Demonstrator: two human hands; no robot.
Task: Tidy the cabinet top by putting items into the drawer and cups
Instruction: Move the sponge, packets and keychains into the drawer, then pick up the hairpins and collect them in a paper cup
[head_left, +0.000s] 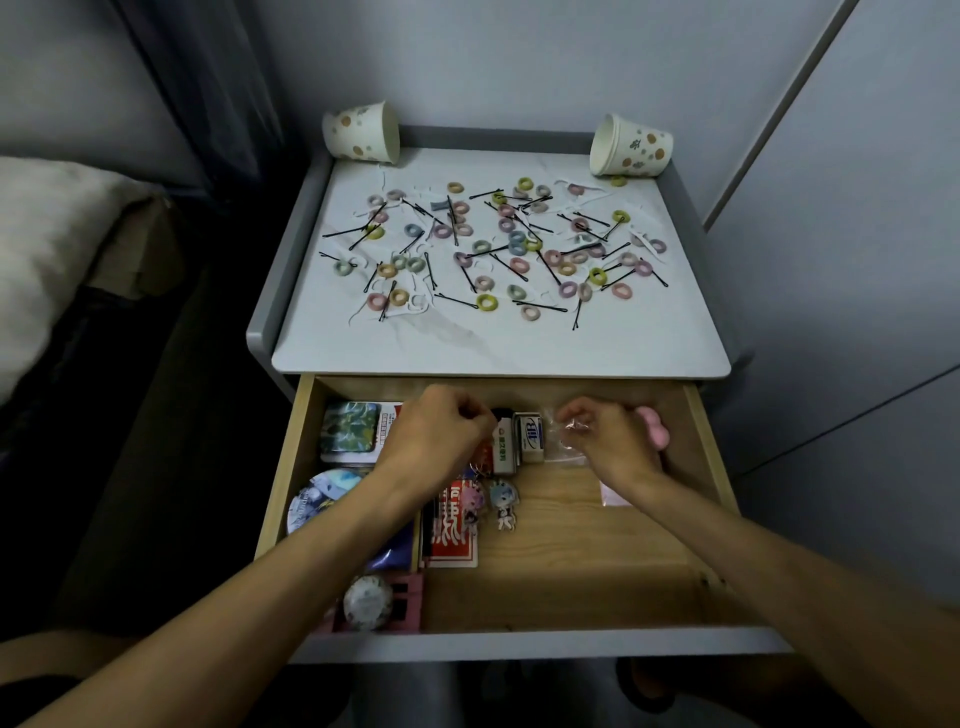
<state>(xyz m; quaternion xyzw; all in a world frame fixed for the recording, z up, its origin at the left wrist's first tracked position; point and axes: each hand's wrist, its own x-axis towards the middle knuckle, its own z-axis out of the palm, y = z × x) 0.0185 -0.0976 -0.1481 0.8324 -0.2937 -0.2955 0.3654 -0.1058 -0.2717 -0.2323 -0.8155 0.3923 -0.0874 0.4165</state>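
The white cabinet top (498, 343) is strewn with several small coloured hair ties (487, 303), black bobby pins (457, 300) and white floss picks. Two dotted paper cups lie tipped on their sides at the back corners, the left cup (361, 130) and the right cup (631, 146). Below, the wooden drawer (571, 571) stands pulled out. Both hands reach into its back part. My left hand (434, 441) has curled fingers; what it holds is hidden. My right hand (610, 441) pinches a small clear plastic bag (569, 441).
The drawer holds a green patterned tin (349, 428), a round badge (322, 496), erasers (529, 436), character keychains (501, 501), a red card (452, 535), a pink object (655, 428) and a round white item (368, 603). A bed (52, 249) lies left, a wall right.
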